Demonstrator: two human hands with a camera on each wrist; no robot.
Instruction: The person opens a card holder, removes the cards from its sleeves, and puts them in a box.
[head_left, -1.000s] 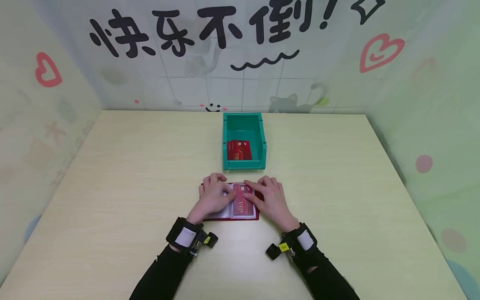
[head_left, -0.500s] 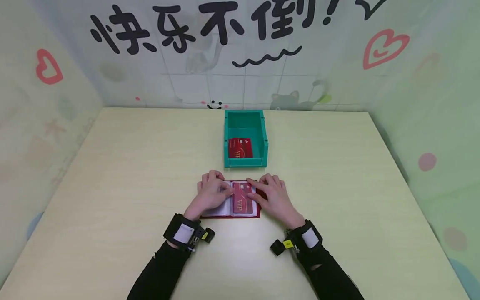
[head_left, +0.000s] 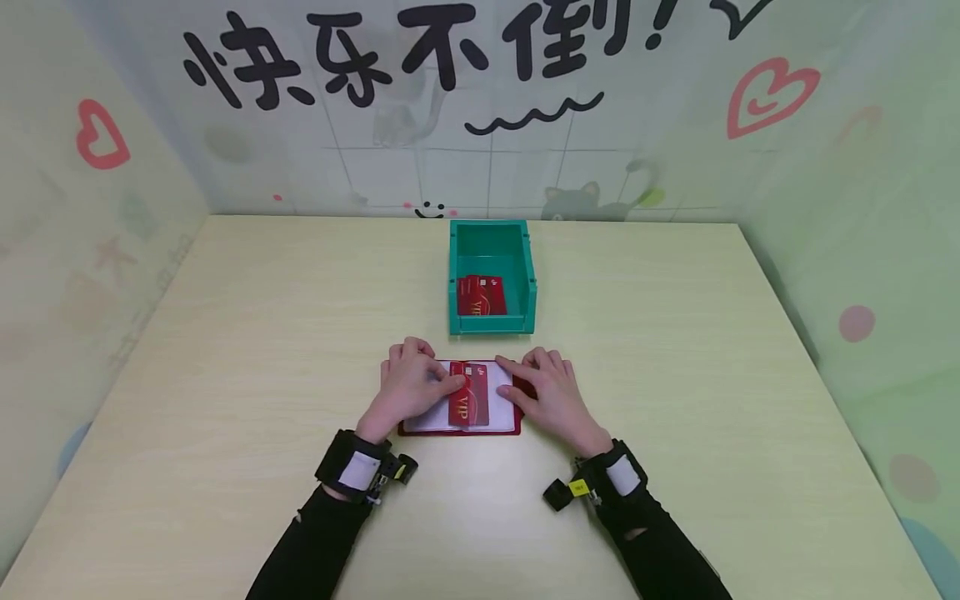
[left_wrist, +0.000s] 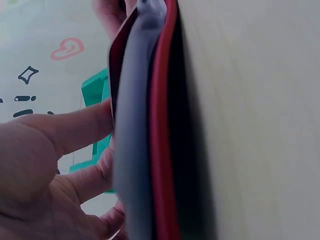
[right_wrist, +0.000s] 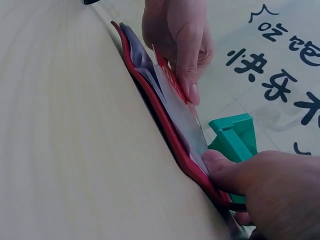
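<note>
Head view: a red card holder with clear plastic sleeves lies open near the desk's front edge. The left hand pinches a glossy red VIP card; the right hand presses flat on the holder's right page. A teal plastic bin behind holds more red cards.

Left wrist view: only blurry stacked sleeve edges.

Right wrist view: shows the card lifted edge-on, thumb on top.
</note>
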